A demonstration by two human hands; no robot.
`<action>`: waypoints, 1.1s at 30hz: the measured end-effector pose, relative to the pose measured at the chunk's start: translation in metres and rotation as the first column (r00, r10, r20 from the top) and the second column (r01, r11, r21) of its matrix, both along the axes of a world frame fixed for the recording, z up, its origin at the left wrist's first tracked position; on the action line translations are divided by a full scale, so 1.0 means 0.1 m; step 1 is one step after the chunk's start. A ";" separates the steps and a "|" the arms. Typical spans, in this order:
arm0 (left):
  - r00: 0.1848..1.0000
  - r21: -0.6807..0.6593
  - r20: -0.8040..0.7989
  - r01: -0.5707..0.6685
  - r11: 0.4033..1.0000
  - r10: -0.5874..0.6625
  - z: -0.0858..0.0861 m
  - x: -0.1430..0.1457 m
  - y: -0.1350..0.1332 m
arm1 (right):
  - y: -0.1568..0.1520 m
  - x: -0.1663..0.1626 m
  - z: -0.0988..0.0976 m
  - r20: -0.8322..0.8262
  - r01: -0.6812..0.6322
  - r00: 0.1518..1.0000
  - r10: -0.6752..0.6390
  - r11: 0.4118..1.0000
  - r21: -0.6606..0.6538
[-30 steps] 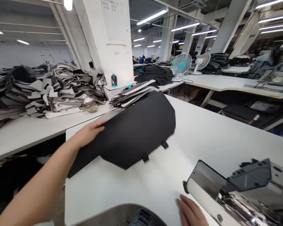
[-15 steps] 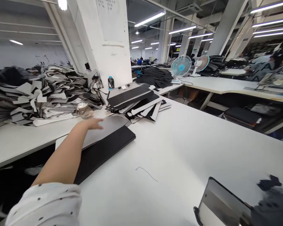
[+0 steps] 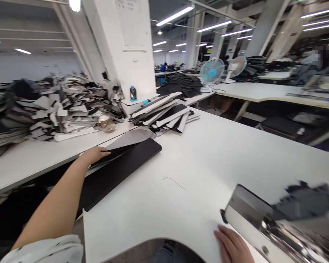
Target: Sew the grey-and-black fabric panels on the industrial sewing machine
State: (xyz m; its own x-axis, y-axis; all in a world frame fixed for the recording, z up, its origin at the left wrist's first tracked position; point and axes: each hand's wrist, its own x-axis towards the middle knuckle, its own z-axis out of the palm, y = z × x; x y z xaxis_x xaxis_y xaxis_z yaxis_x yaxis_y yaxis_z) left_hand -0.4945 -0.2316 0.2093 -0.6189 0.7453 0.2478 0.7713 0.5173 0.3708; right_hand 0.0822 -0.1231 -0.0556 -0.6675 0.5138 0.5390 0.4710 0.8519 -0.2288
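**Q:** State of the left grip [image 3: 95,155]?

**A:** Open. Fingers lie extended on the black fabric panel [image 3: 120,171]; no clamping is visible.

**Q:** Panel location?

**A:** On the white counter [image 3: 181,219], at its left edge, angled away from the operator. A grey layer is raised at the far end.

**Q:** State of the right grip [image 3: 231,245]?

**A:** Open and empty, resting palm down on the counter, just beside the steel plate [image 3: 246,204] of the sewing machine.
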 end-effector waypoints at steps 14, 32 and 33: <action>0.354 -0.095 0.222 0.935 0.341 -0.908 -1.89 4.11 1.22 | -0.06 0.40 0.90 0.058 0.169 0.986 -0.160 0.899 -0.404; 0.328 -0.117 0.053 0.940 0.321 -0.943 -1.93 4.54 0.83 | 0.25 0.85 0.53 0.199 0.378 0.919 -0.340 0.903 -0.202; 0.329 -0.117 0.064 0.940 0.320 -0.942 -1.95 4.55 0.79 | 0.18 0.86 0.54 0.182 0.374 0.923 -0.339 0.902 -0.218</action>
